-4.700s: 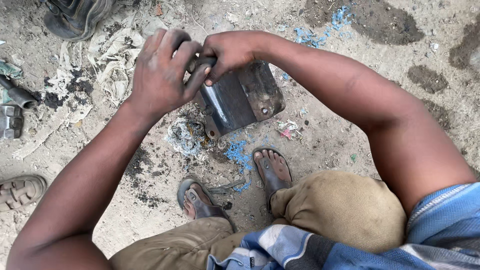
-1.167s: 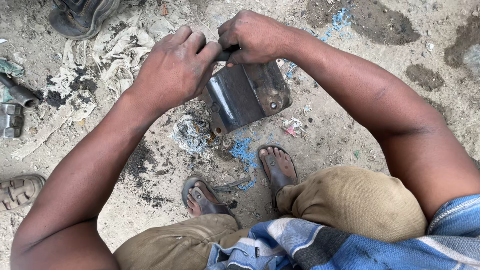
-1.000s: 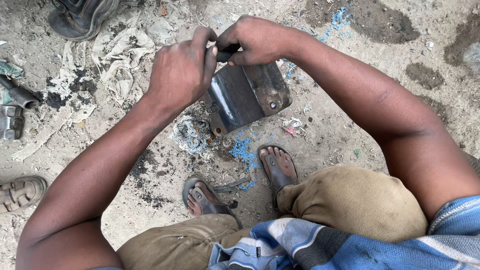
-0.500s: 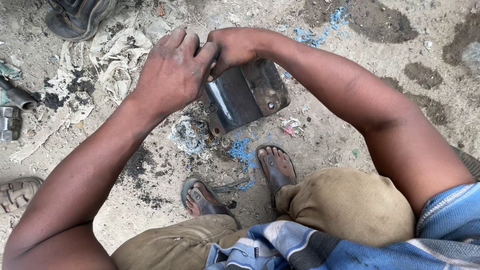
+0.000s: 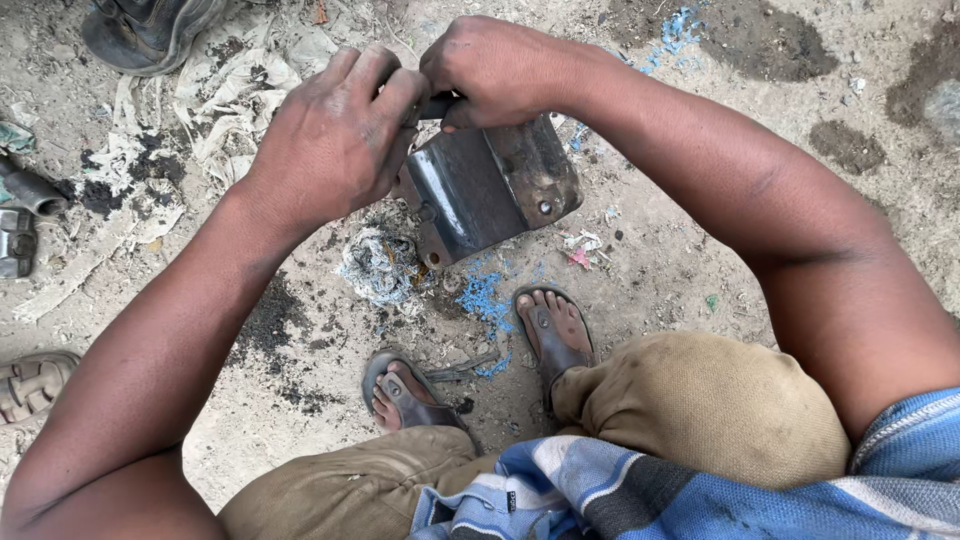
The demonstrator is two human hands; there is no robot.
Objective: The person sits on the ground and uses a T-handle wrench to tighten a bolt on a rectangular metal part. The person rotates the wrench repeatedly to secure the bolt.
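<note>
1. I see my left hand (image 5: 335, 140) curled at the upper left corner of the dark metal plate (image 5: 495, 185), fingers closed against its edge and touching the other hand.
2. My right hand (image 5: 495, 70) is clenched into a fist over the plate's top edge, clamped on a short dark handle or rod (image 5: 435, 105); what the rod ends in is hidden under the knuckles.
3. The plate stands tilted on the dirt floor (image 5: 700, 250), lower corner down in the grit, just ahead of my two sandalled feet (image 5: 555, 330).
4. To do this well, I judge the left hand should brace the plate firmly while the right works the handle, keeping the wrists close so the plate does not twist out of the dirt.
5. The plate's lower edge and bolt holes look rough; fingertips are best kept off the thin rim.
6. Open room: bare ground lies to the right of the plate and beyond my right forearm.
7. To the left it is crowded: a tangle of wire (image 5: 380, 265) just beside the plate, pale rags (image 5: 230, 90) further out, grey metal parts (image 5: 25, 215) at the frame's edge, and someone's shoe (image 5: 145, 30) at the top.
</note>
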